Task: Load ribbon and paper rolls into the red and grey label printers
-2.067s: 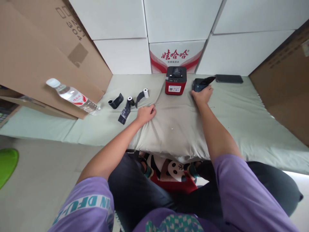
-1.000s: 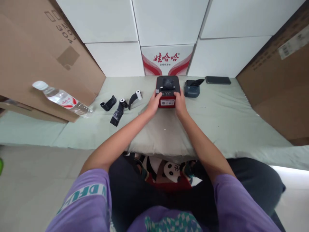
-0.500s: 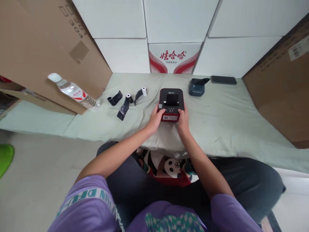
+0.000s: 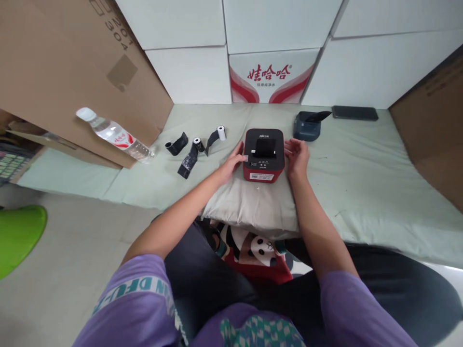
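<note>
Head view: red printer (image 4: 264, 154), black top.

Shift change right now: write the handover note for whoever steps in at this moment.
Left hand: open, fingers on the left side of the red printer.
Right hand: open, just beside the printer's right side; no grip.
Printer sits on the cushion, lid shut.
Three paper rolls lie apart to its left, untouched; blue printer and phone behind.
Done: printer set down in front.
Left: rolls not loaded.
</note>
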`<state>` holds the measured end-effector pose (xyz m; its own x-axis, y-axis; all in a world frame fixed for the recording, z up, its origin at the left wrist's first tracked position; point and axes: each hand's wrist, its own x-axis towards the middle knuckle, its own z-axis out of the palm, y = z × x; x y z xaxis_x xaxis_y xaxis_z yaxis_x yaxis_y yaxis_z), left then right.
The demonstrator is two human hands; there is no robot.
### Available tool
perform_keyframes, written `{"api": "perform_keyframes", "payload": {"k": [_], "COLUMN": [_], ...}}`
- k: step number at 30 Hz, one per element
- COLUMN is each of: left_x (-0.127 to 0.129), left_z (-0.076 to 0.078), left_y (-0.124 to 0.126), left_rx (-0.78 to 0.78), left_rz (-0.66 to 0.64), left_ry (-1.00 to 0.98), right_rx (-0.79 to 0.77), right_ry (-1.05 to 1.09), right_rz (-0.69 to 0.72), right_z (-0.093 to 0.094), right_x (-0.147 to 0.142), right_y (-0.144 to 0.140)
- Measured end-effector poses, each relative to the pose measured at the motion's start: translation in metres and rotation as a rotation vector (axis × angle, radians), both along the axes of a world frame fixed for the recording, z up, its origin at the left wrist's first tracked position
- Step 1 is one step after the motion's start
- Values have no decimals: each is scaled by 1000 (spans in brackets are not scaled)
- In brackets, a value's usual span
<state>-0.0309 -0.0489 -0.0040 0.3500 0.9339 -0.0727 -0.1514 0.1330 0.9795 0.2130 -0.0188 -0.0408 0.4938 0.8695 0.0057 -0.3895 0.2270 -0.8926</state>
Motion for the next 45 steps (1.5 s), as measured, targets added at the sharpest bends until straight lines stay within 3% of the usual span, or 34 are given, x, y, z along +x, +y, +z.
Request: {"api": "perform_keyframes", "payload": {"k": [10,13,15,19,21,26,31,35,42,45], "left_x": [-3,-5,-7,-13,-12,4,24,35,26,18], "left_z": [-10,-13,-9,18,38,83,102,95,76,78], "left_y": [8,17,22,31,37,55,48,44,39,40], "left_rx": [-1,87,225,622,736,688,734,704,455,422], "left_rz": [-52,-70,-49,95,69,-239,-280,-259,-290,-237], "left_ry": [13,64,167,567,786,1116,1332,1210,514,566], "right_rx": [28,24,27,26,24,12,-11,-1,-21,-21], "right_ry": [-106,-121,-118,-130,-138,-118,-111,-137,-160,-168], "right_rz": [28,37,28,18,18,19,23,41,29,26], "right_z": [-2,-2,-2,-2,-2,1,4,4,4,4], "right_x": [-4,-4,-5,-8,-10,-12,-12,-13,-13,-14], "right_y": [-6,-6,-5,-4,-4,-5,-8,-9,-10,-9]}}
